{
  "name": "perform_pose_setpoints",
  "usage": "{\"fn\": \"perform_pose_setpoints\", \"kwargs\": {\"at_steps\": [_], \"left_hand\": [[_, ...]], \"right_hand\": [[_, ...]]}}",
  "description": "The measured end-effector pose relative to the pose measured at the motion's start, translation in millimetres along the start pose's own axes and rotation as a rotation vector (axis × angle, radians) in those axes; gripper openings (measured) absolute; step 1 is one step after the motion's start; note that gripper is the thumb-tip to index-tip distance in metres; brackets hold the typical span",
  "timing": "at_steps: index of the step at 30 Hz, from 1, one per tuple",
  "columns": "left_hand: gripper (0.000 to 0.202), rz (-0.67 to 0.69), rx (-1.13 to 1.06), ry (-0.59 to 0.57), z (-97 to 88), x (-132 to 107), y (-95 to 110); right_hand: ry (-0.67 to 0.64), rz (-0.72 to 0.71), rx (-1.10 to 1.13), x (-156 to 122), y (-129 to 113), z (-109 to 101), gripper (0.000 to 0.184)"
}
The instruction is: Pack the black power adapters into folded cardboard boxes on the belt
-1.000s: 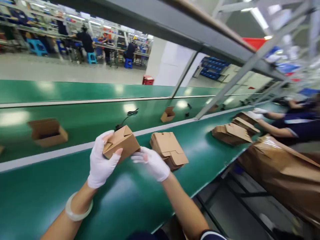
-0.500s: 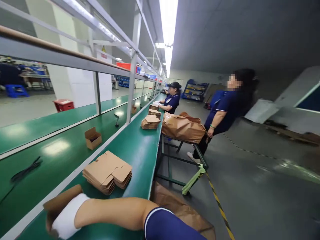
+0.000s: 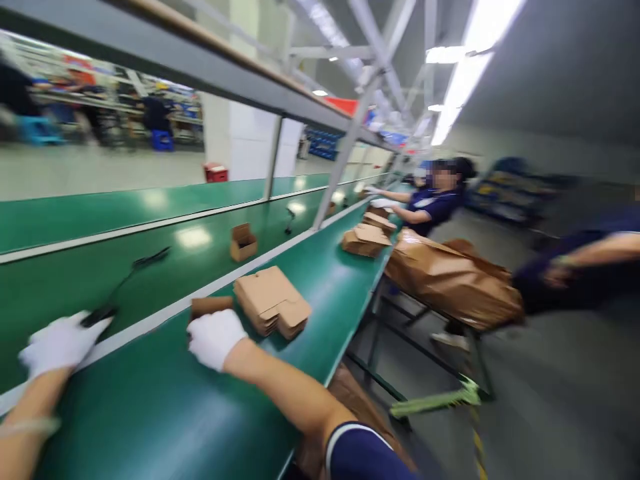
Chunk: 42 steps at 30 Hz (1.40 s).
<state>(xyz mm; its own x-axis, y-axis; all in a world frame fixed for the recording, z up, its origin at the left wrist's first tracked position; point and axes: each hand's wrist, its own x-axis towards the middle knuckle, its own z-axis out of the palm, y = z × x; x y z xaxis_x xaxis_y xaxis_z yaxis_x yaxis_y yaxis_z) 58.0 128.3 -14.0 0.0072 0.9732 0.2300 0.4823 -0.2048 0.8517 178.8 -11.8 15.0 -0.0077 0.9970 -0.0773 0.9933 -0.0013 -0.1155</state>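
Observation:
My left hand [image 3: 63,345], in a white glove, is at the left edge of the belt, its fingers closed on the near end of a black cable [image 3: 117,293]. The cable's bundled far part lies on the green belt. My right hand [image 3: 216,339], also gloved, is closed around a small brown cardboard box [image 3: 211,305], mostly hidden behind the fingers. Just right of it sits a stack of flat folded cartons [image 3: 273,297] on the green work surface [image 3: 165,407].
An open small carton [image 3: 243,243] stands on the belt, with another black cable [image 3: 290,220] beyond. Farther along are more folded cartons [image 3: 367,239] and a co-worker [image 3: 435,200] with gloved hands. A large brown wrapped bundle [image 3: 450,277] rests on a frame at right; another person stands beside it.
The view has swung left. My left hand has come into view on the black cable. My right hand, with the box, now appears farther up, beside the carton stack.

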Motion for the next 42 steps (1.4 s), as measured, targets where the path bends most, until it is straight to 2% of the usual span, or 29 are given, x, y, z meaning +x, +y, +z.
{"fn": "perform_pose_setpoints", "kwargs": {"at_steps": [2,4,7,8,10,12,13,15,17,20,23,25,27,30,32,34,39,42], "left_hand": [[0.019,-0.084,0.053,0.049,-15.6,13,-33],[0.018,-0.118,0.072,0.088,-37.9,24,-55],[0.025,-0.089,0.03,0.173,-61.0,36,-61],[0.028,-0.029,-0.066,0.197,-65.0,39,-56],[0.039,0.197,-0.499,0.201,-71.7,40,-38],[0.043,0.348,-0.826,0.119,-80.3,33,-13],[0.041,0.374,-0.908,0.078,-85.6,25,1],[0.036,0.363,-0.98,0.034,-96.4,4,27],[0.035,0.323,-1.006,0.013,-105.0,-21,48],[0.036,0.25,-1.027,-0.027,-112.7,-55,67],[0.037,0.204,-1.04,-0.049,-118.1,-74,69],[0.037,0.211,-1.048,-0.039,-120.3,-78,65],[0.036,0.217,-1.039,-0.052,-119.4,-81,59],[0.033,0.163,-0.965,-0.198,-109.0,-89,49],[0.033,0.089,-0.881,-0.332,-97.1,-99,45],[0.037,0.032,-0.788,-0.381,-85.0,-110,43],[0.04,0.021,-0.624,-0.389,-70.0,-128,46],[0.04,0.035,-0.579,-0.454,-66.3,-129,48]], "right_hand": [[0.019,-0.047,0.026,-11,1,-5,0.028],[0.066,-0.049,0.081,-17,3,-5,0.029],[0.087,-0.071,0.199,-19,0,-4,0.031],[0.09,-0.075,0.237,-18,-3,-3,0.031],[0.094,-0.079,0.309,-11,-13,-2,0.035],[0.087,-0.085,0.4,-1,-27,0,0.046],[0.077,-0.095,0.458,4,-35,2,0.055],[0.033,-0.143,0.598,11,-54,5,0.07],[-0.048,-0.223,0.749,13,-74,8,0.073],[-0.174,-0.326,0.962,5,-98,14,0.05],[-0.215,-0.338,1.113,-9,-101,21,0.028],[-0.184,-0.319,1.19,-18,-89,19,0.018],[-0.051,-0.245,1.285,-26,-70,11,0.014],[0.282,-0.062,1.401,-33,-42,-10,0.02],[0.411,0.004,1.414,-34,-31,-23,0.025],[0.407,0.007,1.408,-32,-25,-31,0.028],[0.212,-0.061,1.326,-30,-17,-32,0.027],[0.23,-0.095,1.23,-31,-9,-30,0.02]]}}
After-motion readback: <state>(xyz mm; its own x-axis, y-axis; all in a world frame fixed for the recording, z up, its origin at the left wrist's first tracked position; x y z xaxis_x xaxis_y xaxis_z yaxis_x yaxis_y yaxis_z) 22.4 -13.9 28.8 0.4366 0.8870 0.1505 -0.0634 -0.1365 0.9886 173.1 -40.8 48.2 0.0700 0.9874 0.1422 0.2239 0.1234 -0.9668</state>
